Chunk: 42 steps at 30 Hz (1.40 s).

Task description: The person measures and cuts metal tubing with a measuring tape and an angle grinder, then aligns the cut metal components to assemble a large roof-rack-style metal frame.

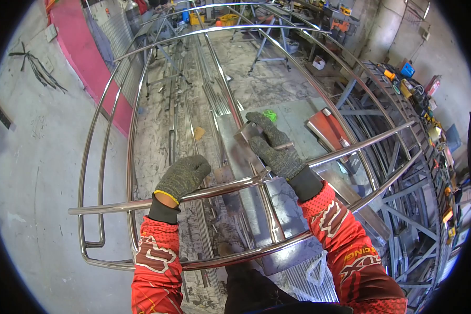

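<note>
A large frame of bent shiny metal tubes stands around and in front of me. My left hand, in a dark grey knitted glove, is closed just beyond the near crossbar, with its wrist over the tube. Whatever its curled fingers hold, if anything, is hidden. In the same kind of glove, my right hand grips a small rectangular metal piece above the middle tubes. Its thumb and fingers are on the piece's right side. Close by the right wrist, a joint in the crossbar shows.
Long metal bars lie on the stained floor beneath the frame. A red box rests on a grey sheet at right. Racks of metal stock and tools line the right side. Trestles stand behind, and a pale wall is at left.
</note>
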### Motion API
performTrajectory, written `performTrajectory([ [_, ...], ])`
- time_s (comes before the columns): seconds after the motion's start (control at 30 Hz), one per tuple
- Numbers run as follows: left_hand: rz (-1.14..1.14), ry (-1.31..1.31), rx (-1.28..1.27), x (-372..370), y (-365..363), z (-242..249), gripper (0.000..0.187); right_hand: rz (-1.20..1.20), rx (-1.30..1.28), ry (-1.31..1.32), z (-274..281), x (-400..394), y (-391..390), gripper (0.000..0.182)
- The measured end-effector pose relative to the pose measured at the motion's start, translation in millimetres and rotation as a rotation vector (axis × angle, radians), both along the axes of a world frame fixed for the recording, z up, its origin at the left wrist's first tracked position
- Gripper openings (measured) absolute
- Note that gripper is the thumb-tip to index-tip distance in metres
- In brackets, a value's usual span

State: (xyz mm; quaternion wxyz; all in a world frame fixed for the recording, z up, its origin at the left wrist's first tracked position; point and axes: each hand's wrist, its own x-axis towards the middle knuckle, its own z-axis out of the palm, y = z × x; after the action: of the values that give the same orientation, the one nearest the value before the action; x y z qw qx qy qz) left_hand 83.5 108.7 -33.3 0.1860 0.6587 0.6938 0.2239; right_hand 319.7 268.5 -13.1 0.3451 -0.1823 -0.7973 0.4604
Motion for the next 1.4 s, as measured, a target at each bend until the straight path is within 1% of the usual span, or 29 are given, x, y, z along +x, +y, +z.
performTrajectory([
  [0.2, -0.033, 0.031, 0.014, 0.4, -0.3, 2.3, 0.022, -0.020, 0.088, -0.034, 3.9, 0.6, -1.0, 0.065],
  [0.27, -0.050, 0.041, 0.027, -0.9, 0.2, 0.6, 0.021, -0.012, 0.014, -0.026, 6.8, 0.5, -4.2, 0.052],
  [0.6, -0.082, 0.092, 0.061, -1.3, -0.9, -0.3, 0.018, -0.005, 0.020, -0.013, -0.2, -0.4, -0.1, 0.053],
  [0.67, -0.078, 0.090, 0.058, -1.4, -0.8, -0.4, 0.018, -0.013, 0.075, -0.005, -1.4, -0.4, 1.8, 0.064],
  [0.87, -0.061, 0.053, 0.047, -2.5, -0.1, -2.3, 0.020, -0.013, 0.059, -0.024, 1.5, 0.8, 0.3, 0.064],
  [0.93, 0.004, -0.001, 0.007, -1.1, 0.2, -1.6, 0.023, -0.013, 0.068, -0.020, -0.4, 0.3, 0.9, 0.064],
  [1.1, 0.021, -0.022, -0.002, -1.2, 0.5, -1.7, 0.026, -0.008, 0.060, -0.016, 2.5, 0.4, -1.1, 0.063],
  [1.17, 0.031, -0.035, -0.012, -0.4, 0.5, 0.2, 0.026, 0.020, -0.034, -0.032, 5.9, 1.2, -3.4, 0.055],
  [1.27, 0.036, -0.038, -0.034, -0.5, 0.3, 0.9, 0.024, 0.015, -0.039, -0.043, 7.3, 1.3, -4.3, 0.054],
  [1.3, -0.013, 0.010, 0.001, -1.7, -0.1, -0.5, 0.023, 0.015, -0.039, -0.043, 5.5, 0.9, -3.1, 0.054],
  [1.33, -0.062, 0.057, 0.035, -2.2, -0.3, -1.2, 0.021, -0.006, 0.024, -0.033, 2.1, 0.1, -0.9, 0.059],
  [1.37, -0.063, 0.057, 0.035, -2.2, -0.2, -1.3, 0.021, -0.027, 0.087, -0.022, 0.1, -0.3, 0.2, 0.063],
  [1.4, -0.070, 0.033, 0.077, -1.9, -0.1, -1.0, 0.025, -0.027, 0.087, -0.022, 0.6, -0.1, -0.1, 0.063],
])
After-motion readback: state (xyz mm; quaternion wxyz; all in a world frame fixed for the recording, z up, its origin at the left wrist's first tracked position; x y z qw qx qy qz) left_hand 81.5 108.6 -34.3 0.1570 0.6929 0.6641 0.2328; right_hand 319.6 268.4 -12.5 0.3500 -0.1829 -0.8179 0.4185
